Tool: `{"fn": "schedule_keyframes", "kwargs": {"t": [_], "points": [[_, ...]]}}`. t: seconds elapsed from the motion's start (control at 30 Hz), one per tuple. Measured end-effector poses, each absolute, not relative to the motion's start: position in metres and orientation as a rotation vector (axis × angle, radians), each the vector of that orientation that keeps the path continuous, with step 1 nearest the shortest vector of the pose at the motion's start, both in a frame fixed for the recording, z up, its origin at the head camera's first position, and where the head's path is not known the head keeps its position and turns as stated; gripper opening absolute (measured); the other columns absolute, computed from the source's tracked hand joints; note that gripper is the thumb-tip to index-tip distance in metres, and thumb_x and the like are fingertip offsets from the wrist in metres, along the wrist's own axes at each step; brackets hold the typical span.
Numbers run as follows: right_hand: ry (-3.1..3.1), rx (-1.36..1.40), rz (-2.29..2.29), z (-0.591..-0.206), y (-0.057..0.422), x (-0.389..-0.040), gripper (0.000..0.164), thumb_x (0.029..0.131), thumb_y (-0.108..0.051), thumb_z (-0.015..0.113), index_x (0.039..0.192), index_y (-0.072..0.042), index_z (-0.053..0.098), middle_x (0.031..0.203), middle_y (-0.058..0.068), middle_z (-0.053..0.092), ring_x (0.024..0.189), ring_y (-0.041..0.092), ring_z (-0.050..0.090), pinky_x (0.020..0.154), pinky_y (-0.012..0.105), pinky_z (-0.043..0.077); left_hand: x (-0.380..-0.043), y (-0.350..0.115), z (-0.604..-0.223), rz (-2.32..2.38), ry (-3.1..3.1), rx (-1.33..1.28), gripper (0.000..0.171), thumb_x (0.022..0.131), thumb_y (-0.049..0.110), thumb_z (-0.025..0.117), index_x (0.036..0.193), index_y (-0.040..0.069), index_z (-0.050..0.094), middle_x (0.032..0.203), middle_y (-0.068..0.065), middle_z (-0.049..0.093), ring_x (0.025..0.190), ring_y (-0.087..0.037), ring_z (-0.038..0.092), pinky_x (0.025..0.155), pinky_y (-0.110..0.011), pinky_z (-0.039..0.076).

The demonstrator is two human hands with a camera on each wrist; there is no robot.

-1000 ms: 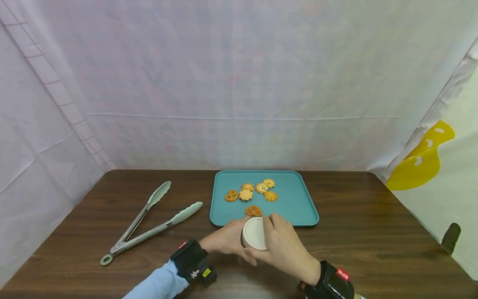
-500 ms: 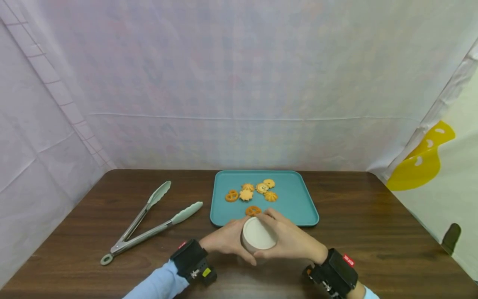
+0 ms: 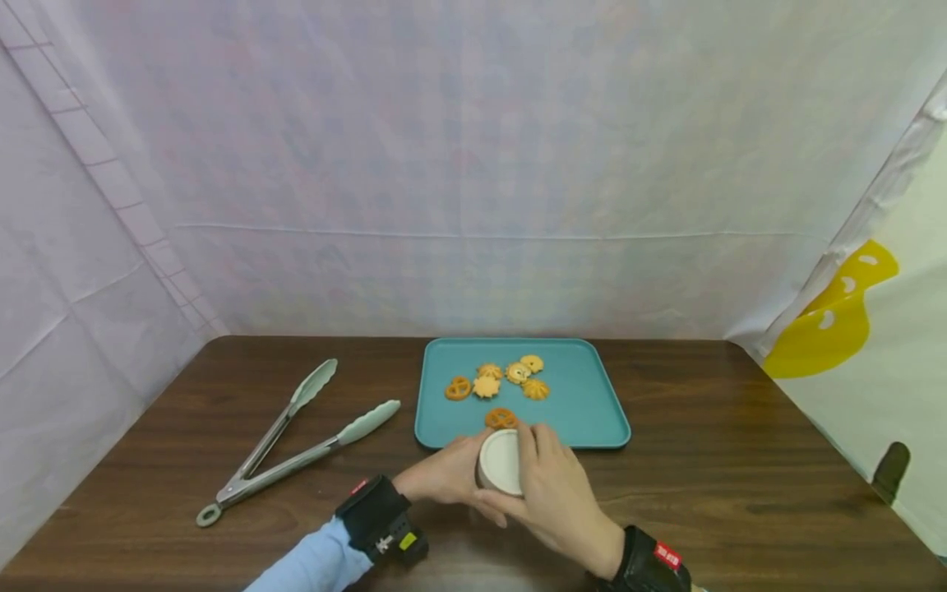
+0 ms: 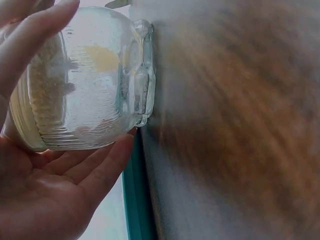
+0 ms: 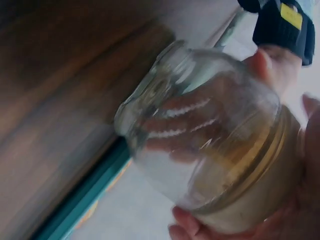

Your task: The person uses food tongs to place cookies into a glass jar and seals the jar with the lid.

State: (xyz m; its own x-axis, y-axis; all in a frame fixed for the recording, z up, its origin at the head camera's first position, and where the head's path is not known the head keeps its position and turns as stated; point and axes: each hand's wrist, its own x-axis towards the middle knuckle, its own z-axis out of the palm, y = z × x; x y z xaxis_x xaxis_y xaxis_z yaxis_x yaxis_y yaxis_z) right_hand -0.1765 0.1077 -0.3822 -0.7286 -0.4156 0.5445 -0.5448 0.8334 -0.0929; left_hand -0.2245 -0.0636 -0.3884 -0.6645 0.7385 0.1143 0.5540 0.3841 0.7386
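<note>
A clear glass jar [image 4: 95,90] with a pale, cream-coloured lid [image 3: 500,462] stands upright at the table's front middle, just before the tray. My left hand [image 3: 444,473] wraps round the jar's side, thumb on the near side and fingers beyond. From the right, my right hand [image 3: 562,493] grips the lid by its rim, fingers at the far edge and thumb at the near one. The right hand covers part of the lid in the head view. Through the glass, the right wrist view shows the left hand's fingers [image 5: 185,120] behind the jar.
Beyond the jar lies a blue-green tray [image 3: 584,419] with pretzels [image 3: 458,388] and several cookies [image 3: 486,386]. Spread tongs [image 3: 296,462] with pale green tips rest on the left of the table [image 3: 740,460]. White cloth [image 3: 459,164] hangs behind the table.
My right hand first turned with its wrist swinging outward and up, then turned back over the lid, wrist nearer me. The left hand and the jar have stayed in place.
</note>
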Motion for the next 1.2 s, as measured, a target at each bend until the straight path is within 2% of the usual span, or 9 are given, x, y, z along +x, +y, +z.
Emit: {"fn": "schedule_keyframes", "kwargs": {"t": [0.17,0.37,0.53,0.77,1.0,1.2], "points": [[-2.418,0.670,0.270,-0.383,0.104,-0.175,0.078,0.071,-0.061,0.061,0.107,0.009,0.055,0.084,0.011,0.049,0.074,0.021,0.049,0.061,0.033,0.044,-0.224,-0.064,-0.387,1.136,2.427,1.146,0.090,0.056,0.028,0.085,0.130,0.012,0.036,0.119,-0.001,0.052,0.102,-0.008,0.051,0.085,-0.023,0.041],[-2.439,0.720,0.300,-0.379,0.107,-0.177,0.072,0.069,-0.056,0.064,0.104,0.007,0.056,0.086,0.009,0.050,0.076,0.020,0.047,0.063,0.031,0.042,-0.223,-0.063,-0.386,1.128,2.438,1.128,0.090,0.055,0.029,0.085,0.130,0.012,0.037,0.118,-0.002,0.052,0.101,-0.008,0.051,0.084,-0.022,0.041],[-2.496,0.810,0.357,-0.376,0.112,-0.180,0.075,0.072,-0.058,0.060,0.112,0.005,0.054,0.090,0.006,0.050,0.082,0.017,0.045,0.066,0.029,0.041,-0.224,-0.064,-0.386,1.167,2.394,1.126,0.092,0.056,0.027,0.085,0.132,0.013,0.035,0.122,-0.001,0.050,0.105,-0.009,0.050,0.088,-0.024,0.040],[-2.627,0.958,0.523,-0.369,0.123,-0.187,0.077,0.072,-0.060,0.060,0.122,-0.003,0.049,0.101,0.001,0.048,0.090,0.010,0.044,0.069,0.025,0.045,-0.224,-0.065,-0.387,1.187,2.361,1.137,0.095,0.056,0.027,0.084,0.134,0.015,0.032,0.125,-0.002,0.048,0.109,-0.011,0.048,0.089,-0.025,0.039],[-2.665,1.108,0.693,-0.366,0.132,-0.193,0.078,0.072,-0.052,0.065,0.129,-0.004,0.043,0.110,0.000,0.045,0.094,0.011,0.046,0.069,0.023,0.047,-0.224,-0.064,-0.388,1.162,2.389,1.164,0.097,0.054,0.030,0.085,0.134,0.015,0.032,0.126,-0.001,0.047,0.110,-0.010,0.046,0.090,-0.025,0.037],[-2.681,1.144,0.770,-0.367,0.133,-0.194,0.081,0.074,-0.052,0.064,0.132,-0.002,0.039,0.113,0.000,0.043,0.097,0.011,0.046,0.072,0.024,0.047,-0.224,-0.065,-0.388,1.175,2.356,1.174,0.100,0.054,0.029,0.085,0.136,0.015,0.029,0.128,0.000,0.044,0.111,-0.009,0.045,0.091,-0.025,0.037]]}}
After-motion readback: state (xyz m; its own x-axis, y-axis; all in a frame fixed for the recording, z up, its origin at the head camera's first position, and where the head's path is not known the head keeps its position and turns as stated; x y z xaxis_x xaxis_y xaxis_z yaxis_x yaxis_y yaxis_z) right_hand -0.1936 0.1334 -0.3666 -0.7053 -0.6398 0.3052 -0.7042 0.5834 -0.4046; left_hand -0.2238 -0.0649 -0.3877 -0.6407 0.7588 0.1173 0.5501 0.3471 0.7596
